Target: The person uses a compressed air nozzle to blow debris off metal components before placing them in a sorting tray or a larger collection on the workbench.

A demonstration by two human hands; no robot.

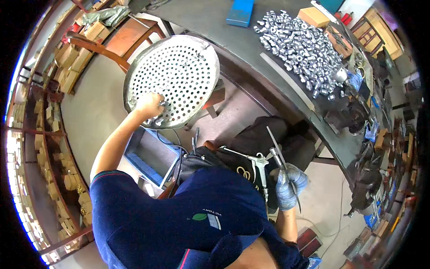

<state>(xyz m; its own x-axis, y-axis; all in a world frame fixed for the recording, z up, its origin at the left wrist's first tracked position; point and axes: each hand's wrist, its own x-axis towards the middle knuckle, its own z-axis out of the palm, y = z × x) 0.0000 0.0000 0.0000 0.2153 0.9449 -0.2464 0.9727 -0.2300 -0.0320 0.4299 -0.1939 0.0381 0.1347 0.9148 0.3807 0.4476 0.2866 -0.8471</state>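
My left hand point(150, 106) is bare and reaches over the near left part of a round metal tray point(197, 85) full of holes. Its fingers are curled round a small silver metal fitting point(162, 103); a few more fittings point(156, 121) lie just below it by the rim. In a grey-blue knitted glove, my right hand point(291, 186) is closed on a long, thin file-like tool point(295, 197). A silver cylindrical fitting point(277, 158) shows at the fingertips beside the tool. An air blow gun point(260, 164) with a long nozzle rests at my lap, left of the glove.
A large heap of silver fittings point(300, 49) covers part of the dark workbench point(215, 22), near a blue box point(240, 12). Below the tray are a blue-grey bin point(152, 154) and a cable. A wooden chair point(130, 38) and shelves of small boxes point(40, 152) stand left.
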